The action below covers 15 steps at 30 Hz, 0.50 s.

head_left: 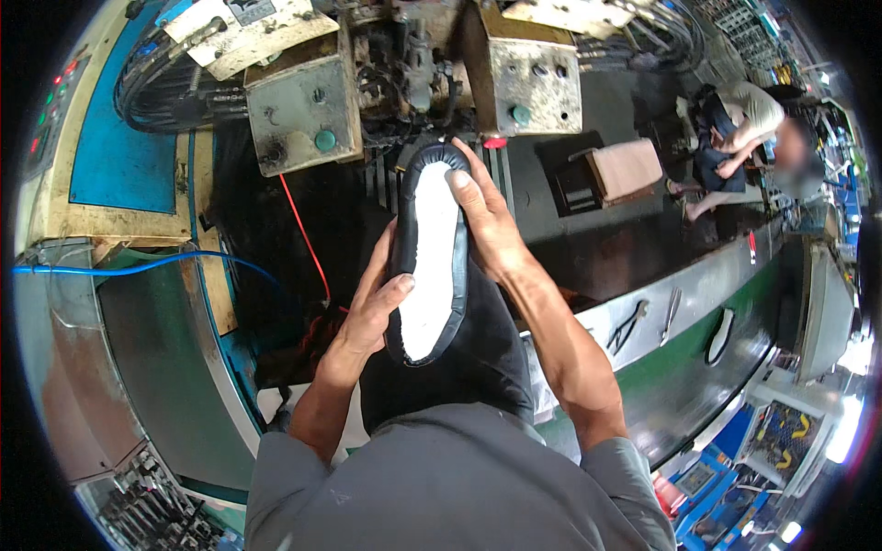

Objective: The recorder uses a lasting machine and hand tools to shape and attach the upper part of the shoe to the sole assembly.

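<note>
Left hand point(372, 308) and right hand point(487, 225) both grip the lasted black shoe upper point(429, 257), best kept sole-up and steady before the lasting machine point(413, 83).

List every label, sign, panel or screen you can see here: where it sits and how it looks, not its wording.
Control panel: far left edge, dark strip with red and green lights.
Label: top, on the cream machine arm, small pale rectangle with dark print.
No screens visible.

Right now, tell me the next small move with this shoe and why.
Probably ease the shoe toe-first toward the machine: both the left hand and right hand grip it sole-up, its toe already pointing at the clamps just ahead.
</note>
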Motion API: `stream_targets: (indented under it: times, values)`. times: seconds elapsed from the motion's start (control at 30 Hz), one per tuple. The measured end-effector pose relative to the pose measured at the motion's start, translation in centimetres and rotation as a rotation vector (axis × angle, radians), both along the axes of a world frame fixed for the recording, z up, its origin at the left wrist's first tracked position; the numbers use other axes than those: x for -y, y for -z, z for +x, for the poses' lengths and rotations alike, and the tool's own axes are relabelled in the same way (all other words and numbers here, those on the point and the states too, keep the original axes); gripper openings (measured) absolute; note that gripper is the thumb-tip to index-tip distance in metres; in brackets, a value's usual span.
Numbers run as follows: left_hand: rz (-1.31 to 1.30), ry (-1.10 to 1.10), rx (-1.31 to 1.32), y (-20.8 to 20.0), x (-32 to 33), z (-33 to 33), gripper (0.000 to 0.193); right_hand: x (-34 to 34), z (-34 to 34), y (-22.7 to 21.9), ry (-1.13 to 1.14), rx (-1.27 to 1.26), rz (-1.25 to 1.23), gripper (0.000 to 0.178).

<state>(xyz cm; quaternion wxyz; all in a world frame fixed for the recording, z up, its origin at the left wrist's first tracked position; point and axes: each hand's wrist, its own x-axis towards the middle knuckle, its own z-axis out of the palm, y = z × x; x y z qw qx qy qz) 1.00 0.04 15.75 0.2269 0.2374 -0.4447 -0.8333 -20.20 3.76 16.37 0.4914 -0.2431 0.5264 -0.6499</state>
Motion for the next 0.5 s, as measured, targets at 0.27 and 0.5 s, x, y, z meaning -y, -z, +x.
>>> stream_targets:
  times: [0.27, 0.5]
  values:
    - [-0.530, -0.040, 0.313, 0.5, -7.0, 2.0, 0.107, -6.0, 3.0, -0.2, 0.006, -0.335, 0.115, 0.121]
    - [-0.019, -0.279, 0.204, 0.1, -9.7, 9.8, 0.106, -6.3, 7.5, 0.3, -0.283, -0.384, 0.208, 0.092]
